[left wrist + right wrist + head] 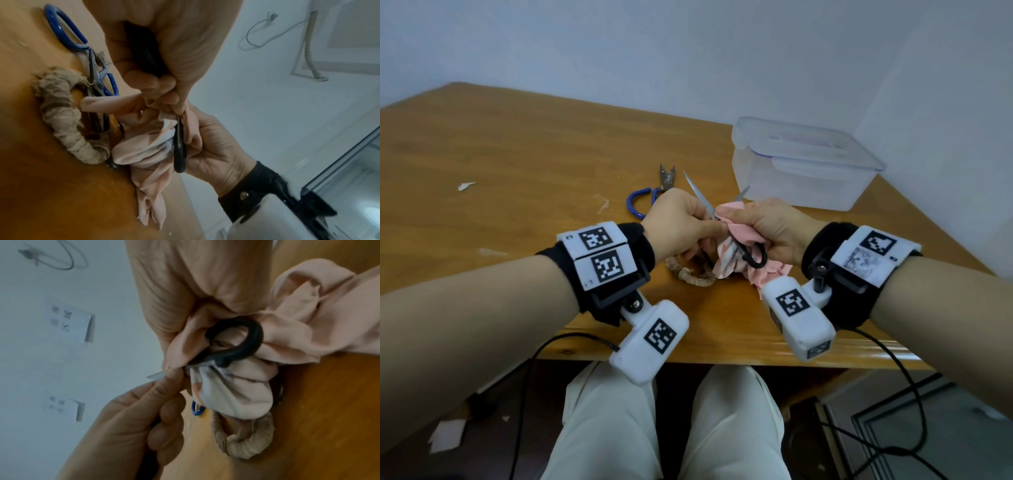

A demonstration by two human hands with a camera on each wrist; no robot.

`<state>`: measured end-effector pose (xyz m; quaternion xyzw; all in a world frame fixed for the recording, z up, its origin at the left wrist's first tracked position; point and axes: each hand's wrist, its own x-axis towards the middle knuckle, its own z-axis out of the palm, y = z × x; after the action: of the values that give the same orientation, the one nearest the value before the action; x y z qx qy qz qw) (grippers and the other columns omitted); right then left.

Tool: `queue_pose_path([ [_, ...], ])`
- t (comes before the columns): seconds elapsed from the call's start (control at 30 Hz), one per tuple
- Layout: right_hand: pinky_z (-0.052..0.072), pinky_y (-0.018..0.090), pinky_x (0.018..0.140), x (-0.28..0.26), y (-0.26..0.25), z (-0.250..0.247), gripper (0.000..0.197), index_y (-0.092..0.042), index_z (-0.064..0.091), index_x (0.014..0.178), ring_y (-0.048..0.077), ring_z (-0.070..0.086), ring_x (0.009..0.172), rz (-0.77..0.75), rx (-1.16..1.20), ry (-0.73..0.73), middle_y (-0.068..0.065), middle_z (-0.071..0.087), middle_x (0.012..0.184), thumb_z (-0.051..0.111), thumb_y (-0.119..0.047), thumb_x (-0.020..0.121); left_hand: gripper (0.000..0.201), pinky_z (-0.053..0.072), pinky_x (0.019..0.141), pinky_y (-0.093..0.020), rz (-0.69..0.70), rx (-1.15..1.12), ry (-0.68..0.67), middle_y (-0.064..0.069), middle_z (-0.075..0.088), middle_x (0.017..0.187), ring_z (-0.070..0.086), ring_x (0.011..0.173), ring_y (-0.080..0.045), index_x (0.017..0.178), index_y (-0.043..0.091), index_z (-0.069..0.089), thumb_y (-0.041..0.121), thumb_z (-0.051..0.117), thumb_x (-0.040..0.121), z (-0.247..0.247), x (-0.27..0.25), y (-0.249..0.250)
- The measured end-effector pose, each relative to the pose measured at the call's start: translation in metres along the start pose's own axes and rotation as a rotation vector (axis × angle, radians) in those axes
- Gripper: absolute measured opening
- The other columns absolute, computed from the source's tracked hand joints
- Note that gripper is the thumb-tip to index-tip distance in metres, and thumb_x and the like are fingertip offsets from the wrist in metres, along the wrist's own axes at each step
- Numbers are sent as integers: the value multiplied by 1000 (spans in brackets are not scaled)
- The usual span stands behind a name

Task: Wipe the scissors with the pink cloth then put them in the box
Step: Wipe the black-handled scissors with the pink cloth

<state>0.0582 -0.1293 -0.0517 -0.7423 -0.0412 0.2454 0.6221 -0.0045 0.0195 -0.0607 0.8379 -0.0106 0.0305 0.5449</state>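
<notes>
Mid-frame, my left hand (681,219) grips one handle of the open scissors (709,205), blades pointing up-frame, while my right hand (767,226) pinches the cloth (729,209) around the right blade; lidded box (804,164) upper right, nearer my right hand.

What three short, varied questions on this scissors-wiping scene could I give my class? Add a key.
1. True or false: the box has its lid on.
2. Which hand holds the pink cloth? A left, B right.
3. What colour is the handle of the scissors being wiped?

Key: 1 true. 2 B, the right hand; the left hand grips the scissors. 3 black; the blue-handled scissors lie on the table.
</notes>
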Motion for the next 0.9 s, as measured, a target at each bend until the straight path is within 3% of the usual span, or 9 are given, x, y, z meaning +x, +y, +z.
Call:
queue_pose_path([
  [0.1,55,47,76,0,-2,-3,39,3,59,112,33,64,78,3,56,-71,26,62,94,68,-13,78,32,39,41,-24,-15,-14,2,-13,57,52,45,43,-24,68,-7,68,21,72,84,-2,0,1],
  [0.17,49,41,65,2,-1,-6,45,-2,59,118,29,64,71,29,121,-131,21,64,91,67,-13,75,30,39,39,-23,-32,-22,5,-7,55,47,44,41,-21,64,-2,67,20,73,84,-2,1,2],
  [0.23,41,41,71,2,1,-5,43,-6,63,114,29,62,75,32,140,-110,19,65,90,68,-15,73,29,38,37,-21,-41,-24,6,-2,53,43,42,38,-19,59,4,65,18,73,84,-1,2,1],
  [0.37,44,47,85,-1,0,4,28,-3,67,99,33,59,77,8,73,-48,22,64,87,72,-19,76,26,40,38,-22,-44,-27,-3,-12,60,55,45,42,-20,72,-4,70,18,72,84,2,-1,0],
  [0.57,52,27,50,-1,-9,0,24,1,62,90,18,60,50,-6,-146,-17,10,63,58,64,-23,89,37,38,38,-20,-68,-73,-14,-17,57,54,44,39,-20,79,-15,67,21,72,85,-2,2,1],
  [0.67,52,29,42,-7,-12,-2,20,0,61,100,26,62,49,68,20,-138,18,64,66,62,-13,85,35,40,39,-22,-74,-86,-22,-18,56,58,43,42,-22,81,-15,67,20,72,84,0,2,2],
  [0.73,52,32,41,-8,-9,-2,35,-5,63,109,30,62,51,89,77,-168,22,63,75,64,-15,75,32,40,41,-24,-78,-85,-23,-15,54,54,42,43,-23,74,-12,66,18,73,84,2,2,2],
  [0.8,51,32,43,-7,-6,1,33,-9,65,110,28,60,49,82,95,-159,20,63,73,63,-16,77,29,39,40,-24,-81,-77,-25,-11,54,50,41,41,-22,67,-6,66,17,73,83,2,2,2],
  [0.9,50,34,51,-6,-5,2,34,-3,62,111,28,61,53,80,60,-126,20,62,74,65,-17,80,29,39,40,-23,-71,-66,-24,-13,56,54,43,42,-22,77,-10,69,18,73,84,2,2,1],
])
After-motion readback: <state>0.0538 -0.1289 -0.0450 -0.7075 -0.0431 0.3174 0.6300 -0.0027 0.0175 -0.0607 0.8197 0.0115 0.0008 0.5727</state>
